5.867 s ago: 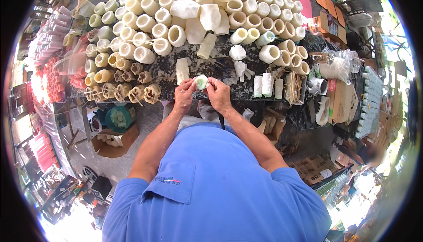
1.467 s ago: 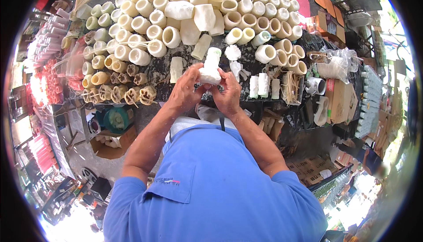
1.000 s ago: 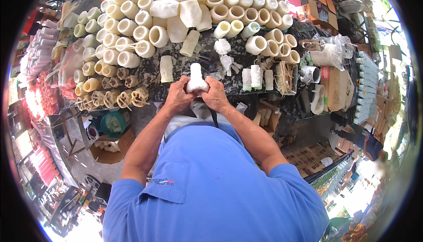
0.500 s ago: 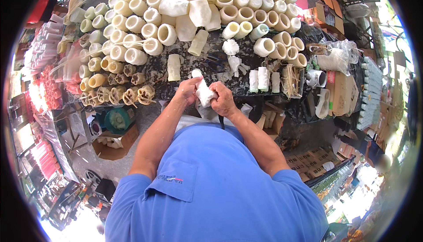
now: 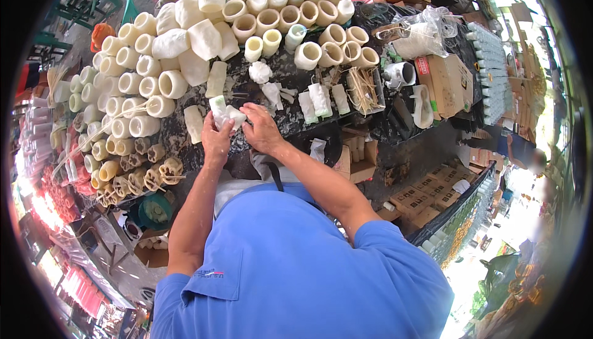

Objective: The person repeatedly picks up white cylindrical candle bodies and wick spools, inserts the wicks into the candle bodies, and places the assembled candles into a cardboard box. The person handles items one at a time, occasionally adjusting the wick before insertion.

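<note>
My left hand (image 5: 216, 144) is closed around the lower part of a pale, green-tinged candle (image 5: 217, 103), which stands upright just over the near table edge. A soft white sheet, wax-like and folded, partly wraps the candle. My right hand (image 5: 263, 131) is beside it, its fingertips closed on the loose edge of the white sheet (image 5: 236, 117). Left of my hands lies a cream cylinder (image 5: 193, 124), with another cylinder (image 5: 216, 79) farther back. Crumpled white lumps (image 5: 260, 72) and white scraps (image 5: 272, 94) lie beyond my right hand.
Rows of hollow cream wax cups (image 5: 175, 84) crowd the table's left and back. To the right stand three white cylinders (image 5: 319, 100), a tray of thin sticks (image 5: 365, 89), a white mug-like container (image 5: 399, 75) and a cardboard box (image 5: 447, 84). An open carton (image 5: 358, 161) is under the table.
My view has turned, so the table appears shifted left. The wrapped candle has gone from tilted to more upright, and its green-tinged top shows more. My right fingers have moved up along the sheet.
</note>
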`<state>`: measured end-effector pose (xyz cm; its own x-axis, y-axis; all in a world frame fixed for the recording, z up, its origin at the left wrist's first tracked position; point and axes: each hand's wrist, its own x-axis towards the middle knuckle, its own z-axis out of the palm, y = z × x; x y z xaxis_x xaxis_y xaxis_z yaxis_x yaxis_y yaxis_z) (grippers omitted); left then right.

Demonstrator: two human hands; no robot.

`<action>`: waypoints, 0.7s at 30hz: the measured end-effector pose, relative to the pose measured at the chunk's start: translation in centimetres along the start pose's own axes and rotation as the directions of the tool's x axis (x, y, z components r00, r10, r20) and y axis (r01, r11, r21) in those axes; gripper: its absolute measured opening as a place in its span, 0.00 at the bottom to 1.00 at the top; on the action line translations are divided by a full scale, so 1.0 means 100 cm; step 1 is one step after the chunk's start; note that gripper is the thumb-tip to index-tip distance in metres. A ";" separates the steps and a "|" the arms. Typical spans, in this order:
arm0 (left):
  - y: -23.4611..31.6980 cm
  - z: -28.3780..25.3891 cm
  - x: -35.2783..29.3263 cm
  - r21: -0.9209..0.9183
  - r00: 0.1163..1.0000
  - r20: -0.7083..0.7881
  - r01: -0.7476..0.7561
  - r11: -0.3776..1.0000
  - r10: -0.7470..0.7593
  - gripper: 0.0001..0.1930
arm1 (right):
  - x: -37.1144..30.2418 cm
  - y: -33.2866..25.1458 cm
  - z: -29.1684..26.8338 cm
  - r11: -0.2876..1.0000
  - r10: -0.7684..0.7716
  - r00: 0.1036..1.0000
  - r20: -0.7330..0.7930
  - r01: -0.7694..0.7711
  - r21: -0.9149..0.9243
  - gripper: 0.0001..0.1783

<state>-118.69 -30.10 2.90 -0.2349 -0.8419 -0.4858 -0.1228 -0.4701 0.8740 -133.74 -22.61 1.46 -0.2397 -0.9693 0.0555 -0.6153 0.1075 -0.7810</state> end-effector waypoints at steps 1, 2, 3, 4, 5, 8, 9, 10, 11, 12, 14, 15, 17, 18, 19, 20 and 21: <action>-0.001 0.007 -0.007 0.057 0.997 0.029 -0.073 0.996 0.071 0.38 | -0.006 -0.005 -0.007 0.991 0.062 0.998 -0.028 -0.058 0.123 0.30; -0.001 0.016 -0.014 0.128 0.997 0.037 -0.066 0.990 0.062 0.38 | -0.011 -0.010 -0.015 0.925 0.240 0.971 0.003 -0.230 0.304 0.29; 0.000 0.023 -0.023 0.280 0.982 0.137 -0.164 0.946 0.130 0.37 | -0.015 -0.015 -0.023 0.805 0.391 0.919 0.050 -0.368 0.465 0.28; 0.002 0.033 -0.028 0.337 0.952 0.267 -0.240 0.910 0.152 0.35 | -0.019 -0.020 -0.030 0.654 0.463 0.882 0.093 -0.410 0.636 0.28; 0.005 0.039 -0.034 0.289 0.894 0.422 -0.294 0.911 0.154 0.36 | -0.020 -0.017 -0.043 0.685 0.563 0.820 0.104 -0.534 0.496 0.27; 0.018 0.039 -0.041 0.290 0.774 0.614 -0.403 0.868 0.155 0.36 | -0.027 0.002 -0.080 0.687 0.641 0.763 -0.086 -0.520 0.507 0.25; 0.022 0.032 -0.041 0.459 0.822 0.528 -0.486 0.743 0.212 0.36 | -0.028 0.018 -0.100 0.745 0.648 0.738 -0.189 -0.563 0.359 0.26; 0.025 0.025 -0.041 0.591 0.829 0.455 -0.554 0.586 0.325 0.35 | -0.033 0.034 -0.119 0.902 0.430 0.801 -0.417 -0.362 0.236 0.27; 0.025 0.017 -0.041 0.724 0.824 0.401 -0.553 0.413 0.400 0.35 | -0.033 0.054 -0.137 0.842 0.505 0.735 -0.453 -0.535 0.070 0.27; 0.025 0.008 -0.037 0.784 0.851 0.351 -0.495 0.373 0.390 0.35 | -0.032 0.074 -0.152 0.840 0.431 0.764 -0.480 -0.533 -0.096 0.29; 0.016 -0.001 -0.031 0.787 0.885 0.233 -0.415 0.456 0.403 0.34 | -0.032 0.109 -0.161 0.797 0.413 0.756 -0.509 -0.570 -0.200 0.33; 0.010 -0.004 -0.026 0.800 0.900 0.238 -0.395 0.451 0.366 0.33 | -0.030 0.124 -0.163 0.812 0.381 0.798 -0.467 -0.530 -0.244 0.34; -0.005 -0.009 -0.017 0.801 0.909 0.266 -0.394 0.451 0.322 0.30 | -0.031 0.142 -0.161 0.794 0.343 0.843 -0.415 -0.496 -0.351 0.33; -0.012 -0.011 -0.011 0.805 0.889 0.266 -0.418 0.421 0.373 0.28 | -0.029 0.146 -0.160 0.776 0.301 0.864 -0.403 -0.468 -0.423 0.32; -0.018 -0.013 -0.006 0.799 0.856 0.268 -0.454 0.393 0.443 0.25 | -0.028 0.146 -0.159 0.739 0.298 0.878 -0.374 -0.460 -0.492 0.32; -0.023 -0.015 -0.002 0.805 0.835 0.263 -0.466 0.367 0.483 0.23 | -0.027 0.141 -0.160 0.740 0.268 0.877 -0.400 -0.453 -0.497 0.31; -0.026 -0.017 0.001 0.766 0.823 0.206 -0.472 0.437 0.529 0.20 | -0.025 0.133 -0.162 0.731 0.274 0.869 -0.412 -0.466 -0.498 0.30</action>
<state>-116.75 -29.43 0.51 -0.4569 -0.8872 0.0643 -0.6809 0.3954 0.6165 -153.46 -15.20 1.04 -0.6859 -0.7220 0.0907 -0.7123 0.6407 -0.2866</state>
